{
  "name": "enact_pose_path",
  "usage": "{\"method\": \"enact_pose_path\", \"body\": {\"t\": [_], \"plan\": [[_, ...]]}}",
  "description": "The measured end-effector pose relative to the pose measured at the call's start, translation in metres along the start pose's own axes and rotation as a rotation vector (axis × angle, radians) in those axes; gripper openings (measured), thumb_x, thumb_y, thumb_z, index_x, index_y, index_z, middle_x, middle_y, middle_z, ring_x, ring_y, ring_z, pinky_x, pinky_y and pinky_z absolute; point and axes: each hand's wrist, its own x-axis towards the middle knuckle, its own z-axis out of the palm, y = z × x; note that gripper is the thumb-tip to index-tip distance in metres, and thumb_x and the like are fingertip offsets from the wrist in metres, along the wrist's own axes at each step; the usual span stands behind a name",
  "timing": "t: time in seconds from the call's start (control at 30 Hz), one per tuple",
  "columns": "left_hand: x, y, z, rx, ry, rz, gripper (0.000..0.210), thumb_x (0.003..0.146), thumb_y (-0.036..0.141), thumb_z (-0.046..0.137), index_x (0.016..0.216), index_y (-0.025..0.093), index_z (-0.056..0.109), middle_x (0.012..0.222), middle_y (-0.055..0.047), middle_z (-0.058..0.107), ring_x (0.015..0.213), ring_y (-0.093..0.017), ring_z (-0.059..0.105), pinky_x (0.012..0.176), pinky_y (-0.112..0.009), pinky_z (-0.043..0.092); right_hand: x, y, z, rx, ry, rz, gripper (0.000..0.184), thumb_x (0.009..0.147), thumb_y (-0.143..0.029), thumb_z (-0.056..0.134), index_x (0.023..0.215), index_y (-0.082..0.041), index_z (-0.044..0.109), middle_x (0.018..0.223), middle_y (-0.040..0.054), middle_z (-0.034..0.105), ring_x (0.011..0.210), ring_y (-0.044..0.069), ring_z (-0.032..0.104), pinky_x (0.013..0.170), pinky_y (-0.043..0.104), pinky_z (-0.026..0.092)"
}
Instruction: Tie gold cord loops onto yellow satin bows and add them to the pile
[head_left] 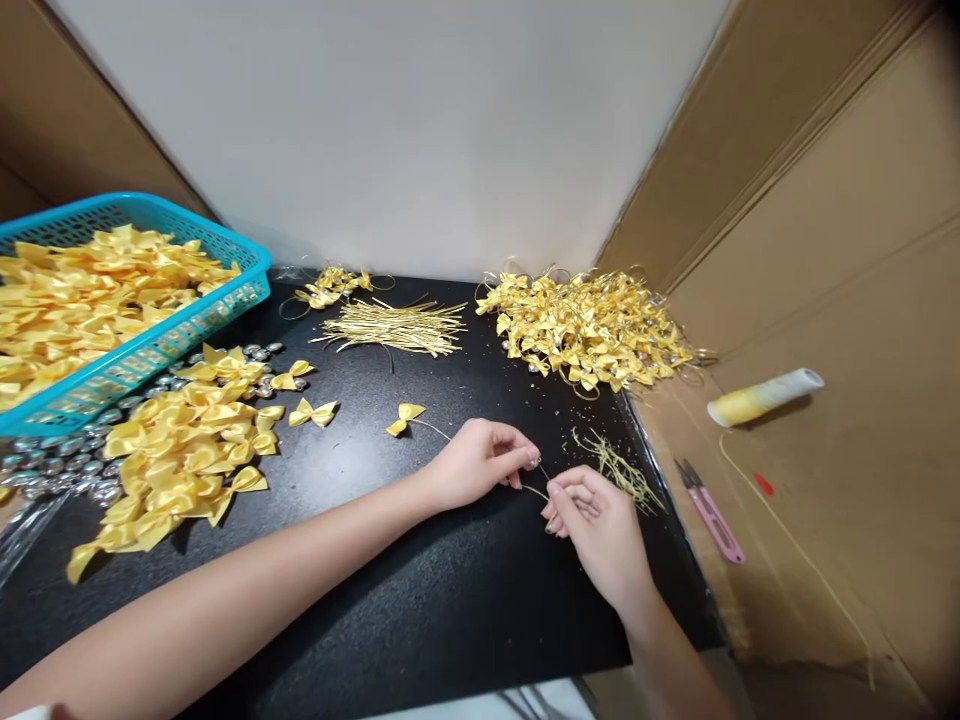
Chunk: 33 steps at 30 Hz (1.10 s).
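Note:
My left hand pinches a thin gold cord above the black table. From that hand the cord runs left to a yellow satin bow. Close by on the right, my right hand has its fingertips closed on the cord too, and a short stretch of it loops between both hands. A tiny shiny piece at the left fingertips is too small to name. Left of the held bow lies another yellow bow. Cut cord scraps are scattered beyond my right hand.
A blue basket of bows stands at left, by loose bows and silver beads. Gold cord lengths and finished-looking bows lie at the back. Pink thread snips and a thread spool are right.

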Motion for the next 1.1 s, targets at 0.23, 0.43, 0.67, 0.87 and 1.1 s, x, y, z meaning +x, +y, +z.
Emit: {"method": "enact_pose_path", "body": {"t": [0.23,0.43,0.67,0.87,1.1], "plan": [[-0.002,-0.006,0.004,-0.382,-0.002,-0.101,0.026,0.076,0.035,0.072,0.084,0.011,0.071,0.075,-0.004,0.072,0.055,-0.008,0.061,0.054,-0.019,0.046,-0.003,-0.005,0.006,0.001,0.039,-0.048,0.023,0.086,-0.038,0.061,0.076,-0.018,0.057,0.059,-0.0006,0.063,0.049,0.010,0.060,0.049,0.020,0.049],[-0.005,-0.007,0.008,-0.394,0.022,-0.072,0.024,0.072,0.032,0.076,0.080,0.012,0.068,0.065,0.000,0.068,0.058,-0.009,0.061,0.060,-0.022,0.049,-0.004,-0.003,0.006,-0.002,0.049,-0.054,0.023,0.087,-0.038,0.061,0.077,-0.018,0.057,0.058,-0.0011,0.063,0.048,0.010,0.059,0.049,0.020,0.049],[-0.011,-0.008,0.015,-0.438,0.049,0.035,0.025,0.071,0.030,0.078,0.079,0.013,0.061,0.084,-0.004,0.073,0.071,-0.011,0.064,0.072,-0.025,0.050,-0.005,-0.003,0.009,0.046,0.042,-0.078,0.022,0.088,-0.040,0.059,0.081,-0.018,0.058,0.063,0.0005,0.066,0.053,0.011,0.062,0.053,0.021,0.052],[-0.010,-0.006,0.012,-0.410,-0.022,0.058,0.024,0.076,0.034,0.074,0.087,0.012,0.071,0.073,-0.002,0.066,0.065,-0.011,0.060,0.065,-0.023,0.047,-0.005,-0.004,0.010,0.084,-0.021,-0.116,0.020,0.089,-0.040,0.057,0.086,-0.021,0.057,0.073,0.0024,0.070,0.064,0.014,0.068,0.063,0.025,0.055],[-0.015,0.007,-0.002,-0.059,0.052,0.319,0.012,0.078,0.026,0.072,0.079,0.015,0.075,0.082,-0.003,0.061,0.074,-0.012,0.058,0.067,-0.024,0.046,-0.002,-0.006,0.013,0.168,-0.086,-0.138,0.019,0.088,-0.039,0.060,0.085,-0.021,0.055,0.075,0.0017,0.071,0.068,0.015,0.068,0.066,0.026,0.055]]}}
